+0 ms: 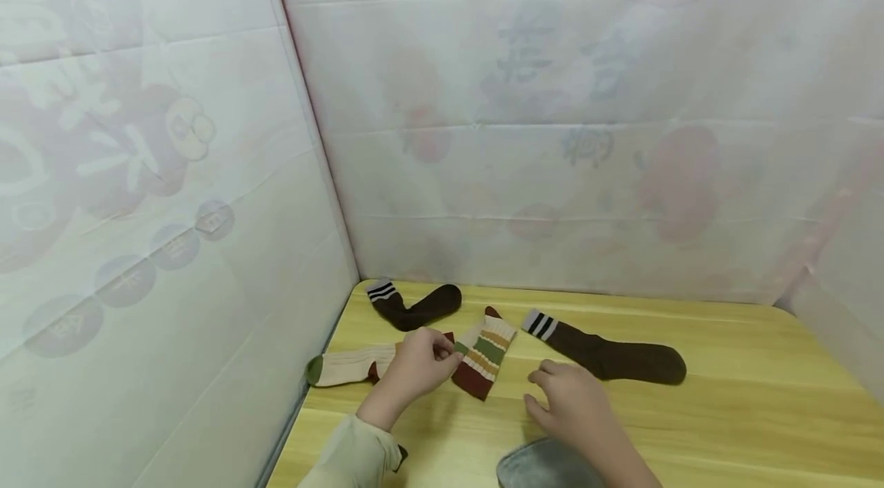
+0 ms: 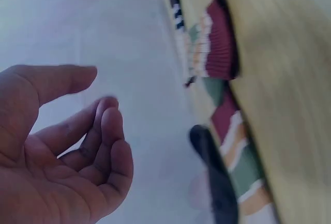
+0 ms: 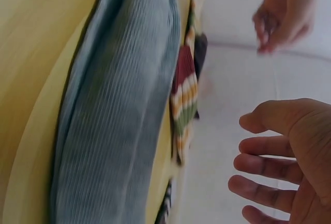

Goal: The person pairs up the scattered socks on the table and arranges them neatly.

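My left hand [image 1: 420, 361] hovers above the table between two striped socks, its fingers loosely bent. In the left wrist view, thumb and fingers stand apart with nothing between them. To its right lies a striped sock [image 1: 490, 354] with a dark red cuff; partly under the left hand is another striped sock [image 1: 348, 367] with a green toe. My right hand [image 1: 572, 402], fingers spread and holding nothing, is over the table near a dark brown sock [image 1: 631, 361] with a striped cuff. Below it lies a grey-blue ribbed item [image 3: 119, 105], partly hidden by the right forearm in the head view.
Another dark brown sock [image 1: 431, 308] lies bent at the table's back left. A small dark thing [image 1: 401, 458] shows beside the left sleeve, mostly hidden. Printed white sheeting [image 1: 552, 166] stands behind and beside the wooden table [image 1: 760, 411].
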`<state>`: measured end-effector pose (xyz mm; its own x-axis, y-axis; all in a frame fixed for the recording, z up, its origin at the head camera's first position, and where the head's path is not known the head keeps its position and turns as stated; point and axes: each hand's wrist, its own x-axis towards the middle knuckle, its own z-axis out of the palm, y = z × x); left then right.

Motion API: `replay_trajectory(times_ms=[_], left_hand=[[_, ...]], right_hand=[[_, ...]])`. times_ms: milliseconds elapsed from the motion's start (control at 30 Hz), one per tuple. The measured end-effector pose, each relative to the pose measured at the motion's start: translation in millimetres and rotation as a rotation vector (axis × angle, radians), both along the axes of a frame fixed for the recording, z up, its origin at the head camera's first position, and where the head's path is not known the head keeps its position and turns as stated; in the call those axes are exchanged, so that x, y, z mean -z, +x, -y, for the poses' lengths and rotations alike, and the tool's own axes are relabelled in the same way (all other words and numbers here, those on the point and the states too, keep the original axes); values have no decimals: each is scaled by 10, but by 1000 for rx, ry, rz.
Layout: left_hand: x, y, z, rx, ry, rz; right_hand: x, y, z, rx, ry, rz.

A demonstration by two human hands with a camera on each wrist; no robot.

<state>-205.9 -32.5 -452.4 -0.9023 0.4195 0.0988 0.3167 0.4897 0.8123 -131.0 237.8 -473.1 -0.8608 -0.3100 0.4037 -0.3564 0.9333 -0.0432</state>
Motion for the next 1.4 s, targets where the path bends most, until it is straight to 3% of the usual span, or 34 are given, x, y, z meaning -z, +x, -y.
replay_trajectory(times_ms=[100, 267, 400, 567, 967, 1033, 1200, 1233, 1267, 1400], left_hand=[[132, -67, -57, -41, 4, 19], [340, -182, -150, -70, 15, 69], [445, -292, -185, -85, 13, 59], [550, -388, -202, -96, -57, 58], [717, -431, -302, -179, -130, 6], [800, -474, -315, -183, -125, 10], [804, -484, -342, -191, -121, 1], [739, -448, -355, -196, -128, 0], [823, -487, -354, -191, -130, -43], [813, -494, -392, -199, -129, -58]], right_hand=[[30, -61, 129, -55, -2, 3], [83, -108, 349, -88, -63, 113], [134, -143, 516, -92, -103, 177], [233, -220, 680, -85, -145, 247], [391, -414, 875, -47, -222, 355], [419, -419, 892, -47, -215, 352], [442, -419, 913, -35, -216, 326], [444, -423, 913, -28, -209, 317], [448, -431, 911, -21, -199, 308], [456, -468, 912, 4, -137, 275]])
